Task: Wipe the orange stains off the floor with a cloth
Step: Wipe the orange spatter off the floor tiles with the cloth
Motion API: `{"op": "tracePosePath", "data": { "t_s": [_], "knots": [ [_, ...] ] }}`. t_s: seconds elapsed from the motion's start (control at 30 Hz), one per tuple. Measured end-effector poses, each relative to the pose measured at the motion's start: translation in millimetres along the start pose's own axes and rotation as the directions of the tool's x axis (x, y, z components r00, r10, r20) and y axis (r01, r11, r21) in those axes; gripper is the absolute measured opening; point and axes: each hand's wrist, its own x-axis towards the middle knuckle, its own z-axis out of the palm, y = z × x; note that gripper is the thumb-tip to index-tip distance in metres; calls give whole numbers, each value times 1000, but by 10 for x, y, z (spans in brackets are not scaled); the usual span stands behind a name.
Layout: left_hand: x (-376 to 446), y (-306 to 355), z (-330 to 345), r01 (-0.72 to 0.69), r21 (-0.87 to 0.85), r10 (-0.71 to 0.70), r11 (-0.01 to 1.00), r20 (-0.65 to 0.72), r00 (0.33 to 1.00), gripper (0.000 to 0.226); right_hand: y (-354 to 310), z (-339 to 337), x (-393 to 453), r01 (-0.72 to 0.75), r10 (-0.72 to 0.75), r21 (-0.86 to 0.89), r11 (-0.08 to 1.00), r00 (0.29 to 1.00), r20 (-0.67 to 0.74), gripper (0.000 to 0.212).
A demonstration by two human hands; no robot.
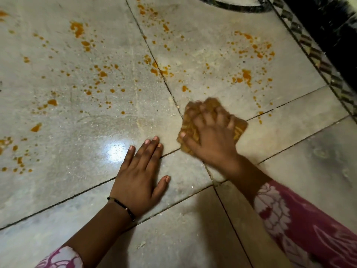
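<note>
Fingers (207, 115) curled on cloth (191, 128), left hand (135, 180) flat

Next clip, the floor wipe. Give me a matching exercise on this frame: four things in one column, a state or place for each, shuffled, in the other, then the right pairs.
Column 1
1. left hand
2. right hand
3. cloth
4. orange stains

Column 2
A. bunched up on the floor, under curled fingers
B. flat on the floor, fingers straight
C. spattered over the tiles beyond both hands
D. grips the wad, blurred by motion

Pairs: 1-B, 2-D, 3-A, 4-C
</note>
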Motion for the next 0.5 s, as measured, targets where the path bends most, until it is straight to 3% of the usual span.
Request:
{"op": "tracePosePath", "data": {
  "t_s": [0.1,0.2,0.27,0.43,0.5],
  "knots": [
    [4,14,-14,-2,-8,2,1000,-12,1000,69,-112,57,-431,224,-223,-38,974,975,9,72],
    [32,15,-14,-9,3,9,1000,-26,1000,70,251,68,-825,327,-325,-73,942,945,37,69],
    [35,18,-4,-9,-3,9,1000,-29,1000,70,581,25,-877,256,-253,-56,965,966,41,67],
    [-2,5,-3,5,4,-5,1000,-13,1000,70,720,-73,-85,-121,121,-7,993,992,-18,74],
    [-1,11,-5,6,11,-6,1000,-1,1000,70,461,-106,207,-117,117,19,993,993,6,78]
  ]
}}
